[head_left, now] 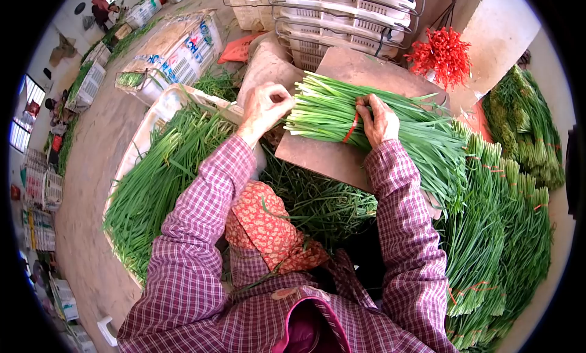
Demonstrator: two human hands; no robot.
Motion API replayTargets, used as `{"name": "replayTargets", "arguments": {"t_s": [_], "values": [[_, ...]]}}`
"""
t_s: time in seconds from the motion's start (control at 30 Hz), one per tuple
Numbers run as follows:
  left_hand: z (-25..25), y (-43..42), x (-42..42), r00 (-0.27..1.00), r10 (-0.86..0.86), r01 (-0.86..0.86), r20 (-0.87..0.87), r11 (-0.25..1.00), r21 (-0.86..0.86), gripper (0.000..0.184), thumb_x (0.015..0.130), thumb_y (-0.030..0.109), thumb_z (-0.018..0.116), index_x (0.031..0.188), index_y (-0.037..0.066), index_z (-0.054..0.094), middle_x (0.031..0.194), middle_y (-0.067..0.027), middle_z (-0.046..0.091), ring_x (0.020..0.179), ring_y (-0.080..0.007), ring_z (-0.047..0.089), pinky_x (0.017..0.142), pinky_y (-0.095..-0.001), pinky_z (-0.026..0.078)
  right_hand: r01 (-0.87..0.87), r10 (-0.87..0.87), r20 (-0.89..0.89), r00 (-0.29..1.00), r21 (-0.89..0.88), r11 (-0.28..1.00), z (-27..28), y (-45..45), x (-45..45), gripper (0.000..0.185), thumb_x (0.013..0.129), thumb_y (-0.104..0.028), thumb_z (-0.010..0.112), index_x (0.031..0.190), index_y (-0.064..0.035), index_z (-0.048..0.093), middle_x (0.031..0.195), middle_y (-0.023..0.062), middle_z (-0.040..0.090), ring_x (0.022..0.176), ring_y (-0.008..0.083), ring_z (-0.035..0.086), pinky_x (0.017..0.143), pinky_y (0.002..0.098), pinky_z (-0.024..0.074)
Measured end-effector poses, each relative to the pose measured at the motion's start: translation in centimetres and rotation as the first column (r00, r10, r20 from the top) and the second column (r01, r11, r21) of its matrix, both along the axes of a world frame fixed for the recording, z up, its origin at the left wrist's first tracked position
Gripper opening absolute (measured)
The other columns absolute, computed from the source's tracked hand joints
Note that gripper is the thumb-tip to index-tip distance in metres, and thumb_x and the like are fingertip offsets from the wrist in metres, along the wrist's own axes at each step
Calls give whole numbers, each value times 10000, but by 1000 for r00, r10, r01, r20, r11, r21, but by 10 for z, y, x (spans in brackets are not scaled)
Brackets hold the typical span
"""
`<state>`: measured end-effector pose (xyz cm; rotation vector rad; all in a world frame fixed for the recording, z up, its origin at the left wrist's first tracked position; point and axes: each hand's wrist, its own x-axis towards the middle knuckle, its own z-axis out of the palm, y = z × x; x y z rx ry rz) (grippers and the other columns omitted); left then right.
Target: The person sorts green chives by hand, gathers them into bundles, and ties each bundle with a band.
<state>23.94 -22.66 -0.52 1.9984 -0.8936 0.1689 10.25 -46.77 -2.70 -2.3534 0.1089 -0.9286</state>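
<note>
A bundle of garlic chives (415, 124) lies across a brown board (323, 161), its pale cut ends toward the left. A red band (351, 128) circles it near those ends. My left hand (264, 111) is closed in a pinch at the cut ends; I cannot make out what is between its fingertips. Curled over the top of the bundle, just right of the band, my right hand (379, 120) grips the stalks. Its fingertips are partly hidden against the leaves.
Loose chives fill a white crate (131, 161) on my left. Banded bundles (488, 225) are piled on my right. A bunch of red ties (441, 55) hangs beyond the board, beside stacked white crates (342, 20). Loose leaves (317, 188) lie below the board.
</note>
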Motion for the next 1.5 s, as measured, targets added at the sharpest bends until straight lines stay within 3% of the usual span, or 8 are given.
{"name": "replayTargets", "arguments": {"t_s": [0.17,0.37,0.5,0.57,0.63,1.17,1.3,1.5], "values": [[38,56,56,942,321,-303,94,939,-164,106,726,142,710,741,41,680,717,-38,650,646,-122,597,635,-277,482,-4,4,4,1000,0,1000,-1,0,1,107,853,-172,628,895,-78,600,881,103,653,837,331,624,722,399,485],[59,175,164,688,491,-725,-535,423,-544,211,765,173,744,878,2,694,818,-42,667,756,-141,601,703,-278,483,-7,7,6,1000,-1,1000,0,1,2,100,855,-157,630,905,-74,605,873,113,648,824,331,624,713,391,491],[29,125,98,874,399,-451,-277,878,-158,275,790,217,744,1003,47,706,976,-53,698,871,-141,623,810,-299,475,-5,5,0,1000,14,1000,3,2,1,101,860,-154,628,911,-70,604,879,118,647,818,336,624,710,391,489],[17,91,63,877,62,-67,-476,998,5,398,831,330,705,1111,50,670,1013,-59,692,945,-162,631,879,-309,474,-9,9,-5,1000,14,1000,1,1,2,101,862,-156,626,909,-69,603,880,120,647,822,335,624,715,390,489],[10,52,24,870,-90,79,-485,996,-44,383,832,332,707,1068,31,680,987,-61,692,895,-137,632,837,-286,483,-14,14,-10,1000,21,1000,1,-1,0,102,864,-157,625,907,-68,603,882,122,647,826,334,624,719,388,489],[-24,-4,6,624,-164,-35,-764,971,-237,123,781,170,740,840,79,682,772,25,653,714,-69,585,669,-228,435,23,-25,-22,999,-69,997,-1,2,1,125,849,-208,629,899,-96,604,884,96,638,819,327,594,758,411,453],[-26,-7,4,491,-106,-177,-865,960,-218,227,823,161,685,1030,110,606,872,31,634,845,-83,595,789,-258,455,20,-21,-26,999,-42,999,0,4,2,111,848,-211,623,887,-109,604,873,82,638,832,328,596,766,412,451],[-31,-10,11,595,-73,-127,-800,975,-184,142,815,204,691,926,135,633,801,54,623,753,-66,582,736,-255,451,38,-41,-75,996,-40,998,-4,4,4,118,862,-237,606,912,-131,599,898,65,635,874,307,600,814,421,435]]}}
